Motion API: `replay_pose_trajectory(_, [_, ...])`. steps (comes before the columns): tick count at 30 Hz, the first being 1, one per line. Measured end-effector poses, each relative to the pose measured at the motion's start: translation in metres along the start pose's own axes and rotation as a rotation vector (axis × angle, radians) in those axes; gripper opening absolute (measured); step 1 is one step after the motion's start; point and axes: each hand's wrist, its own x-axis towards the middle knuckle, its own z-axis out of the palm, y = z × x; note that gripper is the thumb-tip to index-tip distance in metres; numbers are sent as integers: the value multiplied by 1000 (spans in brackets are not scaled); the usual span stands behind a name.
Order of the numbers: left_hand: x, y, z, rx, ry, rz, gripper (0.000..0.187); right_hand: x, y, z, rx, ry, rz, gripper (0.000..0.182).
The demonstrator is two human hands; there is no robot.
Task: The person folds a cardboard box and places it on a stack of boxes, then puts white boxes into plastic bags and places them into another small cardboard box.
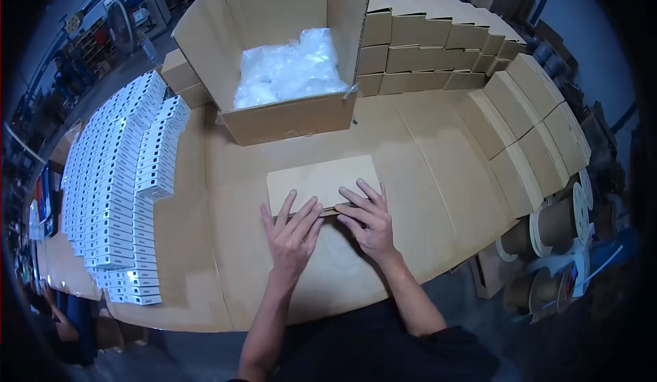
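Observation:
A closed brown cardboard box (318,180) lies in front of me on the cardboard-covered table (438,177). My left hand (293,235) rests on the left part of its near edge, with the fingers spread over the lid. On the right part of the same edge lies my right hand (369,223), its fingers also apart and reaching onto the top. Both thumbs are at the front edge near the middle, where a narrow dark gap shows under the lid.
Behind the box stands a large open carton (294,123) holding clear plastic bags (291,71). Stacked small white boxes (113,177) fill the left side. Brown boxes (417,36) are piled at the back right and more (530,136) at the right. A person's arm (61,324) shows lower left.

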Motion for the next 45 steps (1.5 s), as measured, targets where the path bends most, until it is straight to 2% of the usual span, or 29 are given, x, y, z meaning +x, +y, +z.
replay_pose_trajectory(1, [-4,0,2,-17,21,0,28,1,-3,3,62,59,37,14])
replay_pose_trajectory(3, [-5,2,5,-31,71,-10,18,2,-2,9,69,95,66,11])
replay_pose_trajectory(6, [1,10,6,-77,184,-137,17,0,-5,16,86,126,109,7])
replay_pose_trajectory(16, [1,31,9,-202,203,-365,12,1,-20,12,6,96,216,11])
replay_pose_trajectory(23, [2,32,8,-338,172,-447,7,3,-26,13,-5,68,250,10])
replay_pose_trajectory(30, [1,22,11,-304,165,-414,16,4,-26,16,-72,83,211,9])
replay_pose_trajectory(32, [2,14,8,-335,160,-437,22,3,-29,14,-42,112,224,17])
replay_pose_trajectory(36, [16,-4,-6,-274,72,-248,40,13,-32,-3,-77,122,239,38])
replay_pose_trajectory(37, [18,-9,-6,-267,72,-223,44,15,-24,-5,-122,123,250,50])
replay_pose_trajectory(40, [29,-17,-6,-276,66,-128,39,21,-5,-3,222,93,388,52])
replay_pose_trajectory(41, [30,-20,-5,-281,60,-90,38,18,5,3,109,137,296,49])
replay_pose_trajectory(42, [30,-22,-4,-279,62,-91,37,15,12,7,120,163,275,48])
replay_pose_trajectory(44, [27,-19,-5,-293,54,-79,35,11,17,12,122,232,242,46])
replay_pose_trajectory(45, [25,-19,-3,-304,43,-85,34,15,9,8,150,247,290,45])
